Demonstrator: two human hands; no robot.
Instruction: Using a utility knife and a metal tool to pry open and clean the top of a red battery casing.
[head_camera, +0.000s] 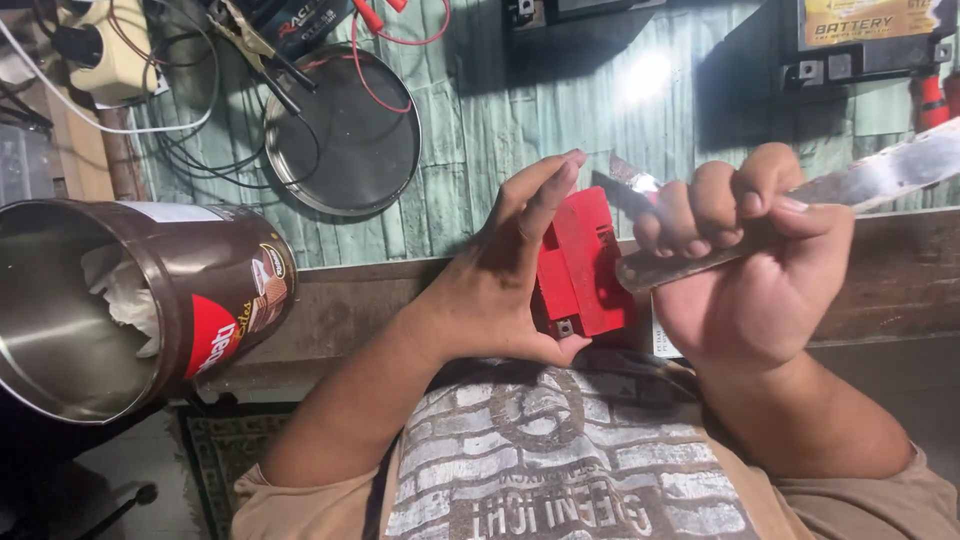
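left hand (500, 285) half-hiding red block (583, 262), blade (860, 180) cropped

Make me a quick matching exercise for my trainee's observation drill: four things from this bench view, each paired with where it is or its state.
Things:
1. red plastic case
2. flat metal blade
3. round metal tray
4. brown tin can

Places or states:
A. lying on its side at the left, paper inside
B. gripped in the right hand
C. held by the left hand
D. flat on the green bench top, wires across it

Pairs: 1-C, 2-B, 3-D, 4-A
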